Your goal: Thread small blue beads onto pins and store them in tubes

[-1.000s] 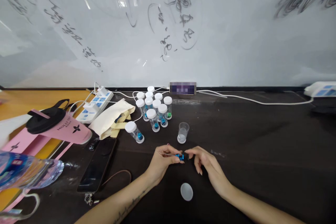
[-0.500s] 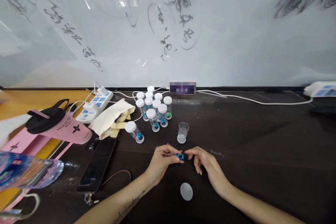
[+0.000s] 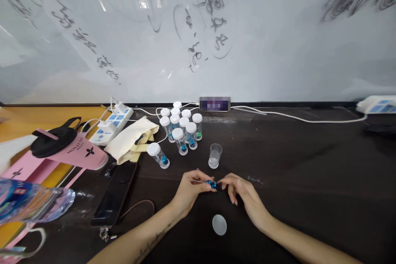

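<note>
Between the thumb and fingers of my left hand point(image 3: 192, 192) is a small shiny blue spool-shaped piece point(image 3: 212, 184), with a thin pale strand running back over the palm. My right hand point(image 3: 241, 192) meets its dark right end with the fingertips, the other fingers curled below. How firmly the right fingers grip is partly hidden. Just beyond the hands stands an uncapped clear tube point(image 3: 215, 154). A loose white round cap point(image 3: 219, 225) lies on the dark table between my forearms.
Several white-capped clear tubes point(image 3: 177, 134) with blue or green pieces inside stand behind to the left. Further left are a cloth pouch point(image 3: 126, 140), phone point(image 3: 114, 194), pink cup point(image 3: 78, 148), plastic bottle point(image 3: 34, 200) and power strip point(image 3: 113, 126). A cable point(image 3: 309, 121) runs along the whiteboard point(image 3: 262, 41).
My right fingertips have moved slightly left, closing the small gap to the blue piece. My left hand has kept its hold almost without moving.
</note>
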Tool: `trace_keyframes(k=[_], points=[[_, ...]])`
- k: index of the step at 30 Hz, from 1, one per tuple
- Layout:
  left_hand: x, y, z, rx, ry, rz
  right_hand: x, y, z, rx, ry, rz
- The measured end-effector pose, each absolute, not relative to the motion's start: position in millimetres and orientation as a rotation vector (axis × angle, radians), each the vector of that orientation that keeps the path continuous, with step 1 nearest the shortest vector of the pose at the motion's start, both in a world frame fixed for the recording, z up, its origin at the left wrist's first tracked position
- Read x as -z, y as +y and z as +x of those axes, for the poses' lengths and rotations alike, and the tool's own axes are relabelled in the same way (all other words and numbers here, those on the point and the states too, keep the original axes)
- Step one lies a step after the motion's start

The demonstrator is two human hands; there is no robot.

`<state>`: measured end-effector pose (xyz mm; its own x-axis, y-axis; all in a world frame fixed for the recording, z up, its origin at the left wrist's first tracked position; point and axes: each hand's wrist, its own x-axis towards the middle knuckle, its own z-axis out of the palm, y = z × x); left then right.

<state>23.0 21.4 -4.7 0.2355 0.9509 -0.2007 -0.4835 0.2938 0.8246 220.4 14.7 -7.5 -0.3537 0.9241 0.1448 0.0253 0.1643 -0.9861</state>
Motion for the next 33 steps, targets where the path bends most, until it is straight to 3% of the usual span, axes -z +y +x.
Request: trace_keyframes(k=[33], points=[[6.6, 21.5, 22.5, -1.113, 0.784, 0.713, 1.8, 15.5, 220.2, -1.296, -1.621, -0.937]])
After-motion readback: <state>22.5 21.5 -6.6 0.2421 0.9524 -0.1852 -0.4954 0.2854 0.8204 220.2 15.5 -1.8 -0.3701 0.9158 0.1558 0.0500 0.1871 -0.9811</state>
